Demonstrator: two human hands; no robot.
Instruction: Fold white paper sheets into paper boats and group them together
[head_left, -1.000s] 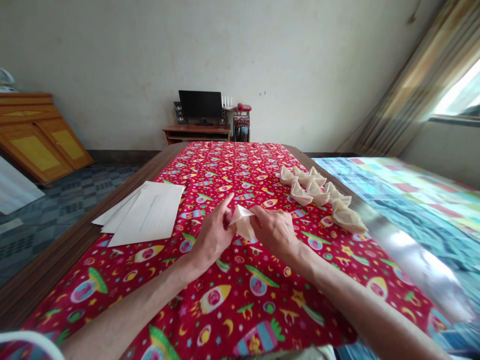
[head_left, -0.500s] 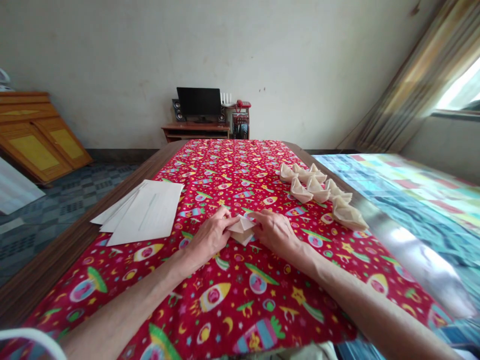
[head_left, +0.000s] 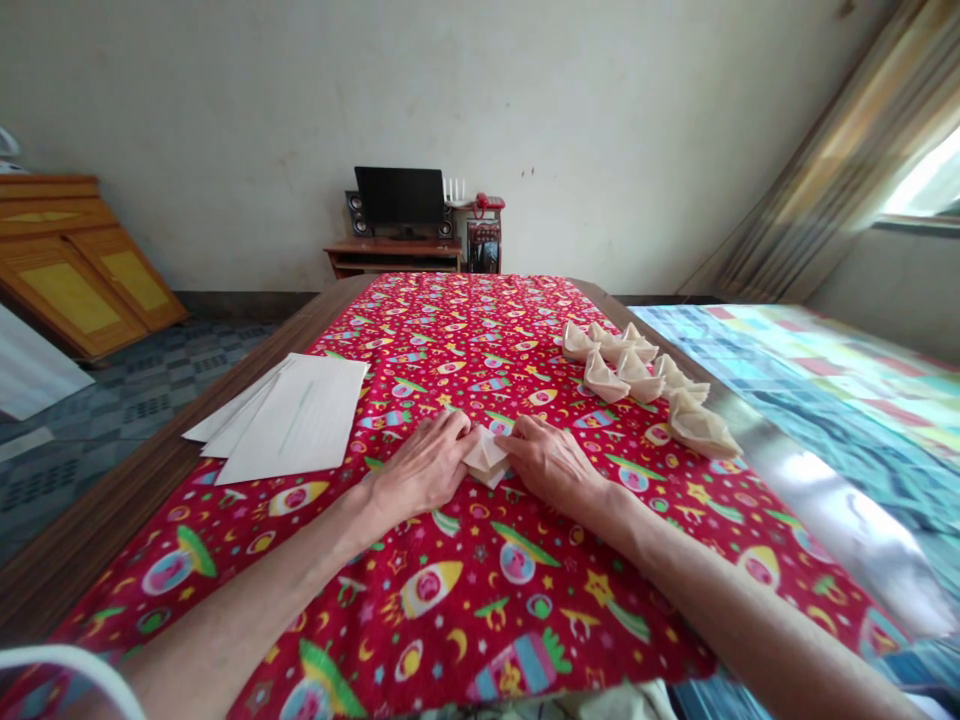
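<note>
Folded paper (head_left: 487,456) pinched between left hand (head_left: 431,462) and right hand (head_left: 549,460) over red cloth (head_left: 431,590), its sides hidden by curled fingers, forearms cut off below, faint marks on white sheets (head_left: 296,420) were unreadable.

Both forearms angled inward — left hand (head_left: 431,462) and right hand (head_left: 553,462) close together, fingers curled

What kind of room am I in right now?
Probably a room at home: a patterned bedspread on the right, a monitor on a small desk, and a wooden cabinet on the left.
</note>
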